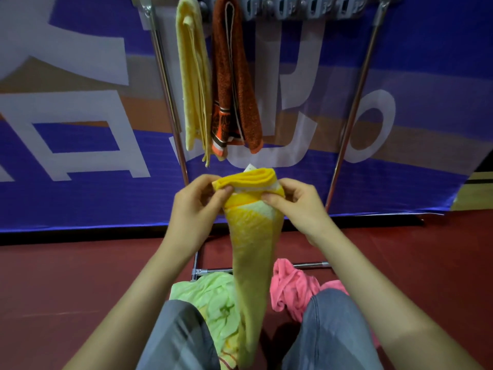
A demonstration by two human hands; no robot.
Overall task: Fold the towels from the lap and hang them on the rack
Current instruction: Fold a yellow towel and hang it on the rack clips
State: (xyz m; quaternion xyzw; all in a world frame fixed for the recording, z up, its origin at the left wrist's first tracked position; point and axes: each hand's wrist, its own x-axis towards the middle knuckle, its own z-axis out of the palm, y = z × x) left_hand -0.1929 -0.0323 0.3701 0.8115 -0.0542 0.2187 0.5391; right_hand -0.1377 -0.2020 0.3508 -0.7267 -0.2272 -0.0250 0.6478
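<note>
The left hand [196,206] pinches the top of the yellow towel [252,236] at 9 o'clock. The right hand [297,205] pinches it at 3 o'clock

The yellow towel [253,236] is soft terry cloth, matt, with a fine looped nap and a smoother woven band near its top fold. The rack [162,76] has poles of shiny polished metal. On it hang a pale yellow towel [192,76], fluffy and matt, and a rust-orange towel [234,76] of coarser, speckled pile with a flat woven border. The clips [301,8] along the top look like dull grey plastic. The green towel [210,295] and pink towel [290,284] are plush, crumpled cloth. The trousers [333,329] are grey denim-like cloth. The banner [80,198] is a smooth sheet with a faint sheen, and the dark red floor [66,284] is smooth, slightly glossy.
</note>
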